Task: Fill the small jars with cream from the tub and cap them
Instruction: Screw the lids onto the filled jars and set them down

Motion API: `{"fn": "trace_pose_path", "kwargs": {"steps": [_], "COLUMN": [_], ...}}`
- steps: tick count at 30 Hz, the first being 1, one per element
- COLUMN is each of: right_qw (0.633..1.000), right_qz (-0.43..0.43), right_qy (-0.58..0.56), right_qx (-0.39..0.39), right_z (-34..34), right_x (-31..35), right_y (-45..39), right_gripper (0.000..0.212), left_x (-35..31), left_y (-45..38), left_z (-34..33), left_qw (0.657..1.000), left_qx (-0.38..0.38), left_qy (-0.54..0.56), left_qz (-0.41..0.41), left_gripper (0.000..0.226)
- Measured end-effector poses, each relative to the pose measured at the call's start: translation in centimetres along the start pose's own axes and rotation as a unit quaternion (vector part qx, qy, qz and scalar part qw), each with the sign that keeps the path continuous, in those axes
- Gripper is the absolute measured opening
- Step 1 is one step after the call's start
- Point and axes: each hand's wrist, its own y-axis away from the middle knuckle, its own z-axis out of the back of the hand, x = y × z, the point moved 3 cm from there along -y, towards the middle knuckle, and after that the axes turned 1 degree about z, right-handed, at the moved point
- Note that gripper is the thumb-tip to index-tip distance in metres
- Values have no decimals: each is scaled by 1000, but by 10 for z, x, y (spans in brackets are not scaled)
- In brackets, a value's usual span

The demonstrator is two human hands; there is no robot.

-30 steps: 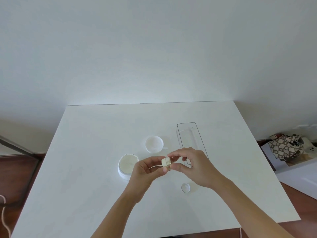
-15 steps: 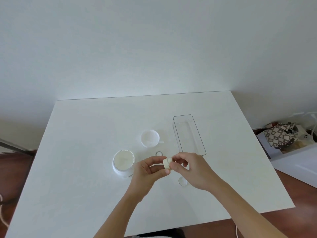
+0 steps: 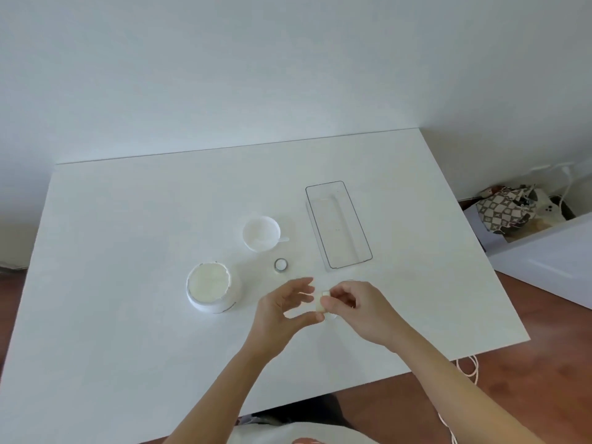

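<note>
Both hands over near-centre tabletop. Right hand pinches small jar between thumb and curled fingers. Left hand: thumb tip touches jar's lower side, other fingers spread, relaxed, off the jar. Jar held just above tabletop, contents pale cream. Left of hands: open cream tub. Beyond hands: second small jar, uncapped. Farther: white lid, inverted. Right of it: clear rectangular tray.
</note>
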Motion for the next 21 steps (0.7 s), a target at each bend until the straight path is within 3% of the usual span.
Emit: {"fn": "trace_pose_path", "kwargs": {"steps": [3,7,18,21], "right_qw": [998,989,962,934], "right_qz": [-21,-70,-70,-38], "right_qy": [45,94,234,326], "right_qx": [-47,-87,-125,-143], "right_z": [3,6,-5,-6], "right_x": [-25,-61,-87,-83], "right_y": [3,8,-2,-1], "right_gripper": [17,19,18,35], "left_x": [17,40,46,47], "left_y": [-15,-37,-71,-73], "left_z": [4,9,8,8], "left_qw": [989,968,932,931], "left_qx": [-72,-118,-224,-232], "left_qy": [-126,-204,-265,-264], "left_qz": [16,80,102,98], "left_gripper": [82,87,44,45]}}
